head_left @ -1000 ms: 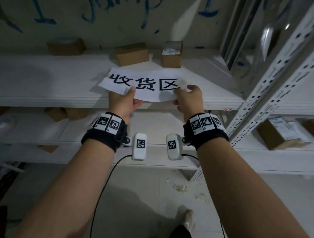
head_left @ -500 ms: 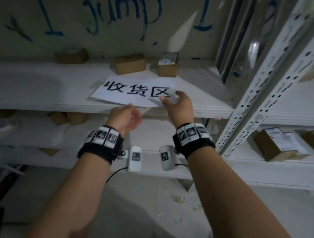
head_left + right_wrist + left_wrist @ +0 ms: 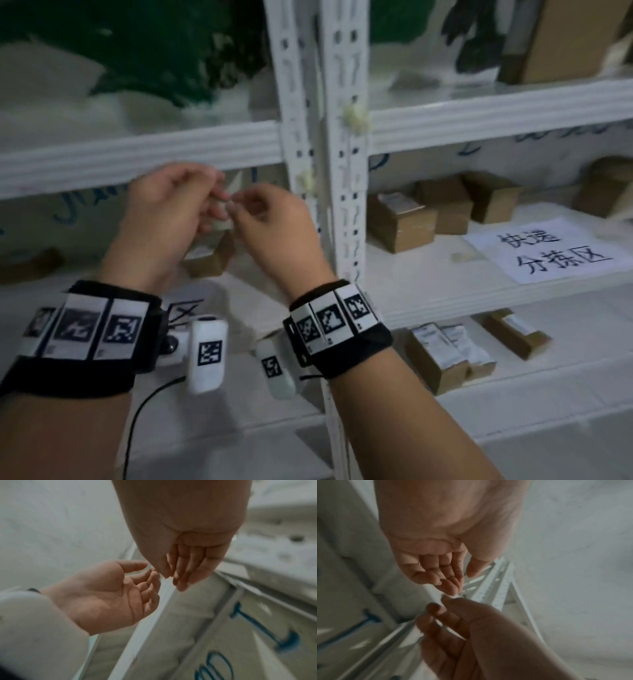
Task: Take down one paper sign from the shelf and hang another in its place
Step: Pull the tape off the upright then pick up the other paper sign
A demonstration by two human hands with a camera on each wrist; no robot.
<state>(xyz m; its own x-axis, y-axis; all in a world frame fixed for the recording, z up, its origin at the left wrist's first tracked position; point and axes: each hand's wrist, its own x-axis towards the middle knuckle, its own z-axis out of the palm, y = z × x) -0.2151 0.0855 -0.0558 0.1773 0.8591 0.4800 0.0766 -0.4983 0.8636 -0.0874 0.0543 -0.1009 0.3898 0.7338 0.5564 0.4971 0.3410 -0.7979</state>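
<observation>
Paper sign flat on the right-hand shelf, both hands meeting left of the post.

The sign, white with black characters, lies on the shelf board well right of the hands, near brown cardboard boxes. Left of the white perforated post, the left hand and right hand come fingertip to fingertip, fingers loosely curled. A small pale scrap shows between them; whether either hand pinches it, I cannot tell through the blur. Pale wads cling to the post above.
</observation>
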